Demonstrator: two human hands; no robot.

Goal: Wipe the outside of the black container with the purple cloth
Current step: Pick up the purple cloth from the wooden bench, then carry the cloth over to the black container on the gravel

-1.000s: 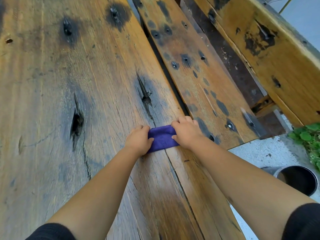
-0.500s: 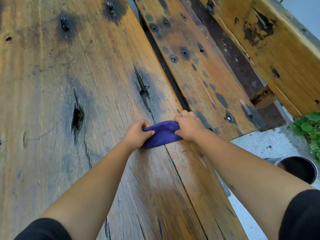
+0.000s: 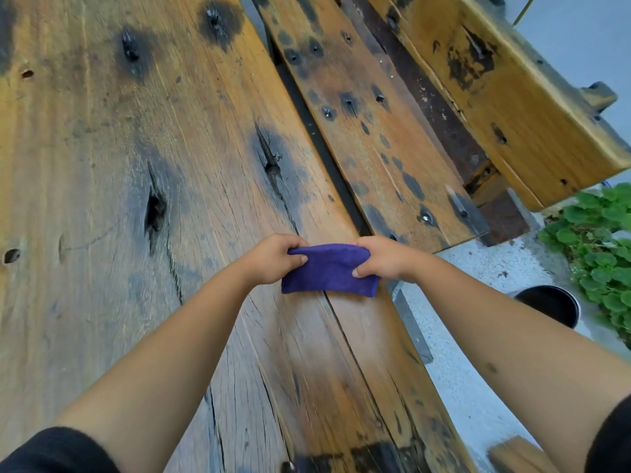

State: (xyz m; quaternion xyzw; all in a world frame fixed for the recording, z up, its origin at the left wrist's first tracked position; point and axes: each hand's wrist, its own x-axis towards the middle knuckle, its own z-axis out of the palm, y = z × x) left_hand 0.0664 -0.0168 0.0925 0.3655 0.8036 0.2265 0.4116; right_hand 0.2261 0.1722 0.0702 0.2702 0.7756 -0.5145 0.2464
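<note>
Where it lay pressed flat a second ago, the purple cloth (image 3: 329, 271) now lifts off the table (image 3: 102, 165), left hand (image 3: 273, 259) and right hand (image 3: 386, 259) fingers pinching its ends. Wiping hasn't begun: the black container (image 3: 549, 303) sits on the ground, well apart.

Both arms out, L hand (image 3: 273, 259) & R hand (image 3: 384, 259) pinching closed.

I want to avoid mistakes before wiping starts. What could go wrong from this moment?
1. The black container stands on the ground, below the table edge; reaching down, the right hand may tip it.
2. Both hands hold the purple cloth folded; if the left hand lets go, it may unfold or drop.
3. The rough, cracked wooden table may snag the cloth.
</note>
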